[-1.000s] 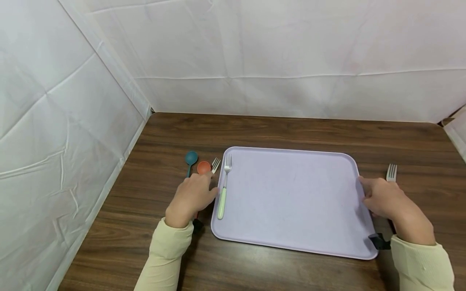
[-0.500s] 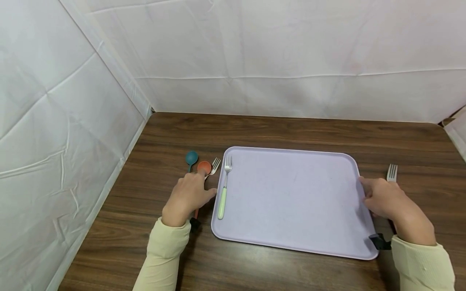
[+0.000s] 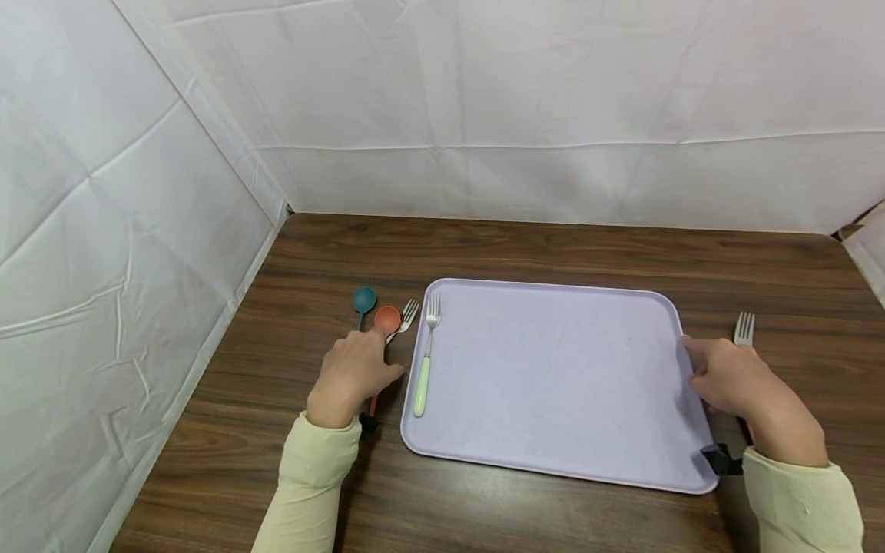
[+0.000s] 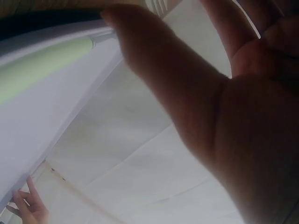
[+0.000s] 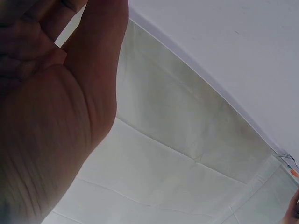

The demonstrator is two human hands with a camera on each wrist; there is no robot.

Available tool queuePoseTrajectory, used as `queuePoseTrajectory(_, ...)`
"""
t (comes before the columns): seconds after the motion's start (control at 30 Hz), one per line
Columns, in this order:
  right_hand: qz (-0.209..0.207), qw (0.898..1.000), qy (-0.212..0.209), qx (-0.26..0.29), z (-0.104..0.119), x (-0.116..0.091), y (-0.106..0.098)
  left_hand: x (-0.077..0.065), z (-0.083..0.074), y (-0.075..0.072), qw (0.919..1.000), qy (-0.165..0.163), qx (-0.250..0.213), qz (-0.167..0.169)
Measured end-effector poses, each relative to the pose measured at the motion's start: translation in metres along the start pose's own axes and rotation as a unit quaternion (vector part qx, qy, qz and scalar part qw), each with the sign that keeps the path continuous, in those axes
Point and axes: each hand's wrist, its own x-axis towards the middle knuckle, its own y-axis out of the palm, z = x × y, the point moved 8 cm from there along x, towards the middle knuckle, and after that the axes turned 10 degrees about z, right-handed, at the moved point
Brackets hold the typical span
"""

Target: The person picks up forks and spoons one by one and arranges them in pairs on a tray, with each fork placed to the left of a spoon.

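Left hand (image 3: 351, 378) has eased left, thumb now apart from tray (image 3: 553, 384): that side judged free. Fingers loosely extended over orange spoon (image 3: 388, 317), left of tray; no hold seen. Right hand (image 3: 731, 378) relaxed, unclenched, at tray's right rim. Tray between both.

The tray (image 3: 553, 369) lies on the table (image 3: 512, 507), and the first fork (image 3: 424, 372) is on it, along its left side. Going left from the tray come the second fork (image 3: 409, 313), the near spoon (image 3: 387, 319) and the far spoon (image 3: 363, 299), with the left hand (image 3: 354, 376) just in front of their tops. The right hand (image 3: 733, 376) is at the tray's right edge, the third fork (image 3: 744, 330) peeks out behind it, and the back cloth (image 3: 539, 107) hangs behind the table.
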Motion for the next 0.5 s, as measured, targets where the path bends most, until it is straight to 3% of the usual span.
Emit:
queuePoseTrajectory(0.13,0.001,1.0,0.002,0.001,-0.0002,0.0002,-0.0001,-0.0011,0.001,0.0003,0.9999,-0.007,0.009,0.003)
queuePoseTrajectory(0.5,-0.001,1.0,0.001,0.005,-0.0002,0.0003,-0.0004,0.0046,0.0004,0.0068,0.9999,0.015,-0.001,0.008)
